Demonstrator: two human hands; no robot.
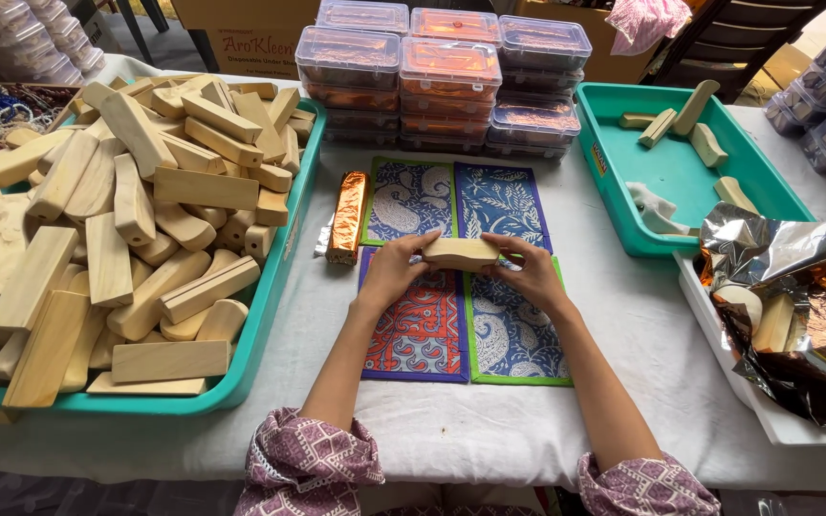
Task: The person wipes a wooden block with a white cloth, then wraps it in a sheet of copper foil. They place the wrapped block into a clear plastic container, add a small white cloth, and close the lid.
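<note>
Just beyond my left fingers I'm seeing a long bar wrapped in copper foil lying on the cloth; further out past both sets of fingertips, clear lidded plastic boxes are sitting in stacks, some showing orange inside; behind them a brown cardboard carton is standing; off to the right of my right fingers, crumpled silver-and-copper foil sheets are lying in a white tray.

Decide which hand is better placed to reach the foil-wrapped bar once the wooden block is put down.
Left, probably. Both hands hold the block, but the left hand is on the same side as the foil-wrapped bar and closer to it. The right hand would have to cross over.
</note>
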